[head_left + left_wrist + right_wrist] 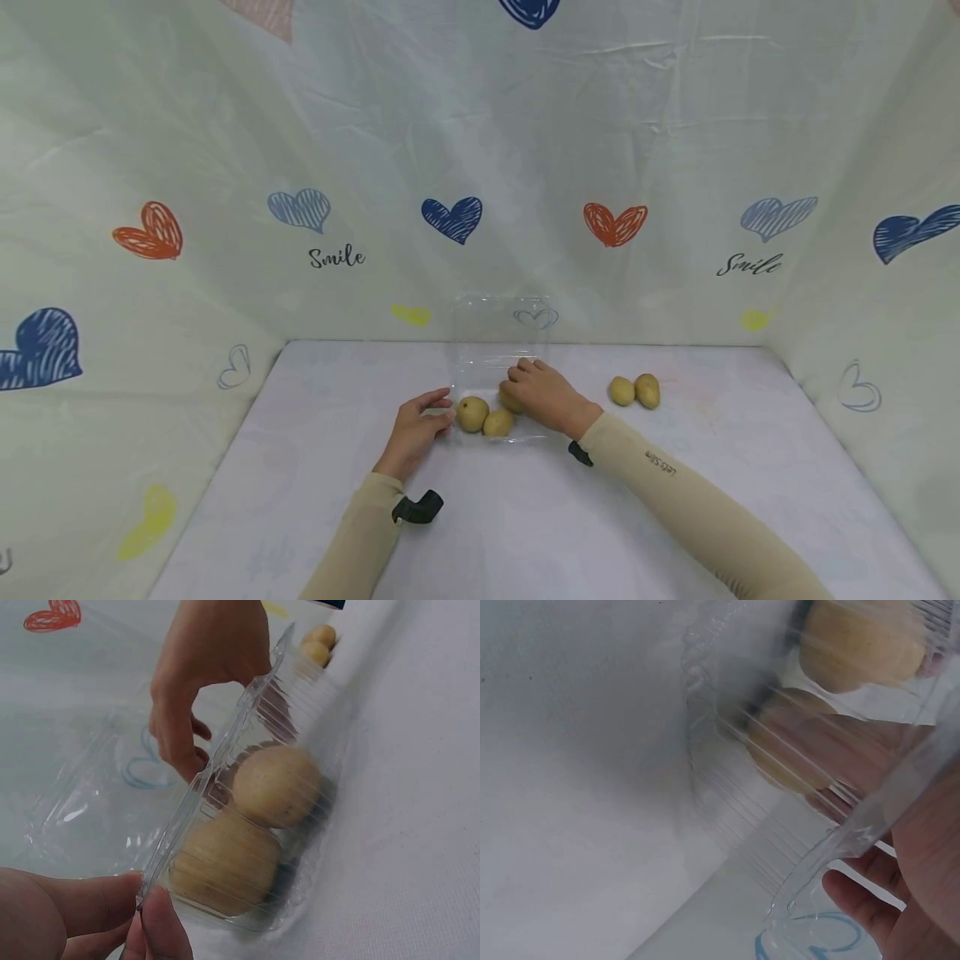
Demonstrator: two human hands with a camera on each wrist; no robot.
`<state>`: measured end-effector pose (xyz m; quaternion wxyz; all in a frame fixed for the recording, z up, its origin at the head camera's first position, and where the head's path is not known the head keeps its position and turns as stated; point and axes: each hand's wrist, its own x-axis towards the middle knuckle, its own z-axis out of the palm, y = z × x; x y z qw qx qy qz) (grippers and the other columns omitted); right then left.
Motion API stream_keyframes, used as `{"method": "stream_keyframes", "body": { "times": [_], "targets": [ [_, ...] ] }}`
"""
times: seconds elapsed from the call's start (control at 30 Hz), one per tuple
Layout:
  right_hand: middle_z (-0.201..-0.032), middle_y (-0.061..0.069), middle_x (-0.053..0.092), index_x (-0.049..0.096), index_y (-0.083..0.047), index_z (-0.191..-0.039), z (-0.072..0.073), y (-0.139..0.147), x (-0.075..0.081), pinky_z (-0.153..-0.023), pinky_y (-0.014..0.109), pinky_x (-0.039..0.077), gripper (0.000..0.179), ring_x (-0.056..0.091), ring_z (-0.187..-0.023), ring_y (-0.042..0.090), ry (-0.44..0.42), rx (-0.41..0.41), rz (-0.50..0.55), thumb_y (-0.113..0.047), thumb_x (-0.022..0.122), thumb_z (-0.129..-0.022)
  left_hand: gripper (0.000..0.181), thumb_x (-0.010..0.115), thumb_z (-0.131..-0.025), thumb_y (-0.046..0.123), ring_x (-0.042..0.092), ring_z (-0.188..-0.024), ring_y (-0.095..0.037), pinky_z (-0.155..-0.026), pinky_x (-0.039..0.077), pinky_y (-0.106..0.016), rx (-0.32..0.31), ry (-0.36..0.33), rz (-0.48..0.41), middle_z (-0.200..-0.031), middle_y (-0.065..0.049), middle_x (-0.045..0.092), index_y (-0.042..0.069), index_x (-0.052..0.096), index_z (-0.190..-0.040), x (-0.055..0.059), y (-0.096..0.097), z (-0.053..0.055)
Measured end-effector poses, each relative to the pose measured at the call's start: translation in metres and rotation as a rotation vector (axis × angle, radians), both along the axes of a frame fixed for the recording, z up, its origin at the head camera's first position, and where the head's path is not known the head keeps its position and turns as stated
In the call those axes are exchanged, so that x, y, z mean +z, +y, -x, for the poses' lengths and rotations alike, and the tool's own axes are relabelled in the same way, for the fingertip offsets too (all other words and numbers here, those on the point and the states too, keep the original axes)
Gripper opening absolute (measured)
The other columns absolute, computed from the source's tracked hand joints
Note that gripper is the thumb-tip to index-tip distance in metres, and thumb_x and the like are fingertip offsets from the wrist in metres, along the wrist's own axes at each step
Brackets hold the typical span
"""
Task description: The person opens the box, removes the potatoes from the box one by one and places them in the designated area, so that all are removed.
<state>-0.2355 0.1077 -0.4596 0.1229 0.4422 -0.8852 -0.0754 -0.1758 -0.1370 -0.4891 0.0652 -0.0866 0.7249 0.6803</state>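
A clear plastic clamshell box [525, 435] sits on the table with its lid [498, 321] raised at the back. My left hand [416, 429] pinches the box's left rim between thumb and fingers, clearest in the left wrist view. Two potatoes, one round [472, 414] and one beside it [498, 422], lie in the left part of the box. My right hand [543, 394] reaches over the rim into the box, its fingers round a third potato [791, 769], which shows through the ribbed wall in the right wrist view. That hand hides much of this potato in the head view.
Two more potatoes, a rounder one [621, 391] and a longer one [647, 390], lie side by side on the white table [495, 533], right of the box. A pale curtain [525, 150] printed with hearts stands behind the table.
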Motion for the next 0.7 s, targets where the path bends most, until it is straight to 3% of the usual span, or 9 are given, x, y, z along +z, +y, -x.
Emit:
{"method": "stream_keyframes", "body": {
  "times": [0.2,0.7],
  "targets": [
    [-0.104,0.005,0.071,0.077,-0.013,-0.108,0.0015,0.0017,-0.0026,-0.093,0.037,0.056,0.021,0.061,-0.103,0.025,0.047,-0.002,-0.018,-0.003,0.081,-0.091,0.047,0.066,-0.098,-0.007,0.062,-0.081,-0.01,-0.071,0.055,-0.022,0.001,0.0,0.001,-0.127,-0.023,0.062,-0.008,0.058,-0.144,-0.0001,0.0,0.0003],
    [-0.103,0.004,0.074,0.076,-0.012,-0.108,0.0,0.0023,-0.0063,-0.092,0.036,0.055,0.029,0.06,-0.101,0.024,0.004,0.004,-0.009,-0.008,0.09,-0.083,0.047,0.067,-0.098,-0.007,0.062,-0.082,-0.011,-0.072,0.055,-0.022,-0.001,-0.01,-0.011,-0.127,-0.022,0.062,-0.007,0.058,-0.145,-0.0001,0.0008,-0.0002]
  ]
}}
